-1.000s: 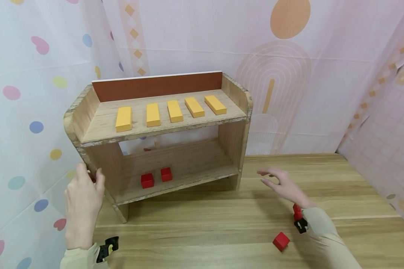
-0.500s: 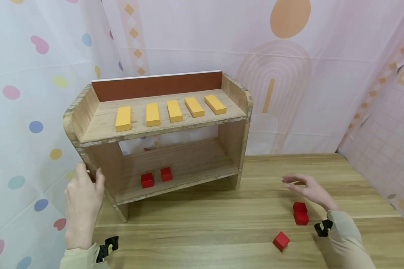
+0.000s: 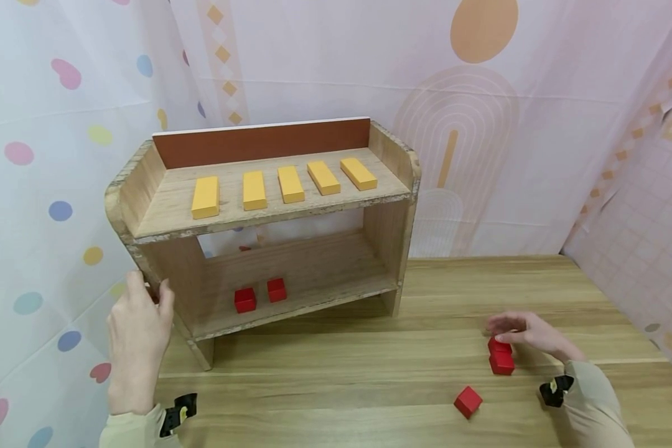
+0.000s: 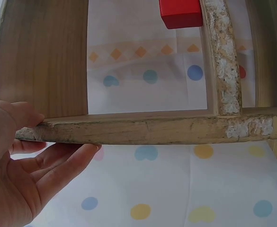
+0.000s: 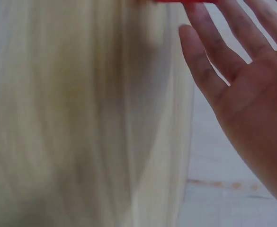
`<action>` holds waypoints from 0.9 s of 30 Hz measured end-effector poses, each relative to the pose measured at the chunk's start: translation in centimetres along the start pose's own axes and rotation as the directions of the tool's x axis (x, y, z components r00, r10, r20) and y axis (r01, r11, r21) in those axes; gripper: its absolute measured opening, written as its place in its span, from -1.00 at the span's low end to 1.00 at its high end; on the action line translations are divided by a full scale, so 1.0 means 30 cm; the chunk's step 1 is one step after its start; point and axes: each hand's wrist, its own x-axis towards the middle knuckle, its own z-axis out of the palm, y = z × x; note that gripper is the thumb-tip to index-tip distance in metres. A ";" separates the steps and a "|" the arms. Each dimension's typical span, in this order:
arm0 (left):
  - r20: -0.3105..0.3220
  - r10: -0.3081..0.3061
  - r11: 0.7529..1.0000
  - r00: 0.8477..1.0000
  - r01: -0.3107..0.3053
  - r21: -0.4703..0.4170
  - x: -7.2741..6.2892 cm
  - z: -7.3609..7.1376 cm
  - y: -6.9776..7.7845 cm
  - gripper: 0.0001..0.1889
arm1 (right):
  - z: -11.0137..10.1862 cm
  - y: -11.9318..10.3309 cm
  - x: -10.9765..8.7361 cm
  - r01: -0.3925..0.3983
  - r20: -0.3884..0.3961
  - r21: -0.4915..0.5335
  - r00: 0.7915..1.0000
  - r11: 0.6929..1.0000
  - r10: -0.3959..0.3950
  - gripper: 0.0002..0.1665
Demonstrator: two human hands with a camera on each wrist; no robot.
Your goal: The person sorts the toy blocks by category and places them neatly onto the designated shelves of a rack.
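My left hand [image 3: 138, 342] grips the left side panel of a small two-tier wooden shelf [image 3: 297, 317]. In the left wrist view its thumb lies on the panel's inner face, with the fingers [image 4: 65, 177] against the outer face. On the right, my right hand [image 3: 532, 336] is over two touching red blocks, its thumb and fingers at the farther red block [image 3: 498, 346]. The nearer red block [image 3: 501, 363] shows below it. The right wrist view is blurred; there the fingers [image 5: 218, 52] look extended, with a red edge at the top.
Another red block [image 3: 468, 402] lies alone on the wood-grain table [image 3: 336, 398]. Two more, one a red cube [image 3: 245, 300], sit on the lower tier. Several yellow blocks [image 3: 254, 190] line the upper tier. Patterned curtains [image 3: 325, 62] hang behind and on both sides.
My right hand has moved right and toward me, away from the shelf's right side and down to the pair of red blocks. My left hand has stayed on the shelf.
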 end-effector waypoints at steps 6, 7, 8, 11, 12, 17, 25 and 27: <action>0.000 -0.006 1.000 1.000 0.006 -0.002 0.001 -0.001 0.000 -0.74 | 0.003 0.003 -0.011 -0.039 0.042 0.004 0.998 0.999 0.039 -0.63; 0.000 -0.008 1.000 1.000 0.008 -0.003 0.001 -0.001 0.000 -0.74 | 0.005 0.002 -0.011 -0.059 0.030 -0.008 0.998 0.998 0.059 -0.64; 0.001 -0.011 1.000 1.000 0.011 -0.003 0.001 -0.002 0.000 -0.74 | 0.006 0.001 -0.010 -0.077 0.018 -0.022 0.997 0.997 0.078 -0.65; 0.000 -0.010 1.000 1.000 0.010 -0.001 0.001 -0.002 0.000 -0.74 | 0.010 0.002 -0.008 -0.112 -0.019 -0.058 0.994 0.992 0.111 -0.66; -0.001 -0.008 1.000 1.000 0.008 0.000 0.001 -0.002 0.000 -0.74 | 0.011 0.003 -0.007 -0.120 -0.025 -0.060 0.993 0.991 0.118 -0.66; -0.004 0.006 1.000 1.000 -0.006 -0.001 -0.002 0.000 -0.001 -0.75 | 0.012 0.012 -0.011 -0.101 -0.017 -0.045 0.995 0.994 0.101 -0.58; -0.002 -0.007 1.000 1.000 0.007 0.002 0.000 0.001 0.000 -0.74 | 0.018 0.016 -0.008 -0.071 -0.019 -0.058 0.997 0.996 0.070 -0.53; -0.001 -0.010 1.000 1.000 0.010 0.003 0.000 0.001 0.000 -0.74 | 0.023 0.014 -0.004 -0.113 -0.048 -0.074 0.993 0.991 0.109 -0.54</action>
